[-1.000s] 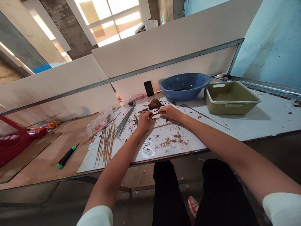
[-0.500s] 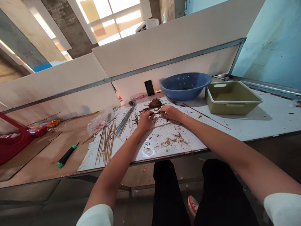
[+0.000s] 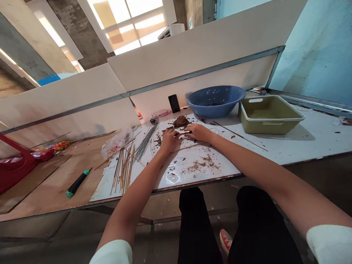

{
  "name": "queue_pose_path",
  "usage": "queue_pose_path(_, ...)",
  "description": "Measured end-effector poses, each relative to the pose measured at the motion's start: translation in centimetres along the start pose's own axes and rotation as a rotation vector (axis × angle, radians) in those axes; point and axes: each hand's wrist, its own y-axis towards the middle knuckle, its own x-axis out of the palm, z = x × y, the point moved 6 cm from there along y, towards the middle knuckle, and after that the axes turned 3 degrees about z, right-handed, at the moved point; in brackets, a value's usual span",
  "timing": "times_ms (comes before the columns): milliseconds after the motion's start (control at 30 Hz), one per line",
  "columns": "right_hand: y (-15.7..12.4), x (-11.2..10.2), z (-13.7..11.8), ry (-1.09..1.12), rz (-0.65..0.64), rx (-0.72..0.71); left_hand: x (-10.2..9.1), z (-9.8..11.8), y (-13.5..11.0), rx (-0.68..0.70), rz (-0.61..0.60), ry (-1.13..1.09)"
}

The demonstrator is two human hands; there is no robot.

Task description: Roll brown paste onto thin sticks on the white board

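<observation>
left hand (image 3: 169, 141), right hand (image 3: 198, 132) on stick (image 3: 181, 133)

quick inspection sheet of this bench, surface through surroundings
surface: white board strewn with brown crumbs, lying on a wooden tabletop
job's things: brown clump beyond the hands; thin stick between them
clutter: wooden sticks, thin grey rods, plastic bag, phone
hands: left hand and right hand both at the stick, grip unclear
cables: nothing seen
surroundings: blue basin, olive tray, white partition
</observation>
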Motion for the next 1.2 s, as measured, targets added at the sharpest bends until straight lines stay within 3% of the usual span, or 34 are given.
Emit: queue_pose_path(1200,-0.1,0.0,-0.7,-0.047,-0.088,0.135,-1.4,0.9,-0.2,-0.124,-0.018,0.019)
